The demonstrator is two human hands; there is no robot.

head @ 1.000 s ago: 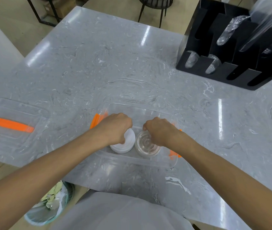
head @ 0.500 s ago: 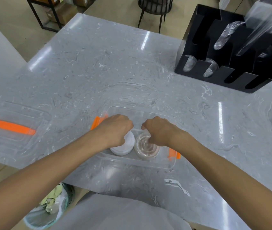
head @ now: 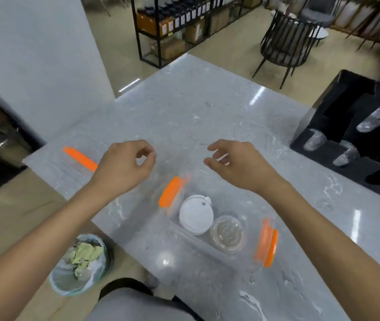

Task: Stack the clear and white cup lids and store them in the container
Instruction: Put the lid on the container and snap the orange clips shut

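Inside the clear container [head: 251,260] sit two stacks: white lids [head: 196,215] beside clear lids [head: 227,231]. Beyond it, the left hand [head: 124,166] and right hand [head: 237,164] hover loosely curled, empty.

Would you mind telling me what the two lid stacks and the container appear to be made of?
White lids: opaque matte plastic, apparently. Clear lids: thin glossy see-through plastic with moulded rings. Container: transparent rigid plastic, the marble-look counter showing through, with orange clips.
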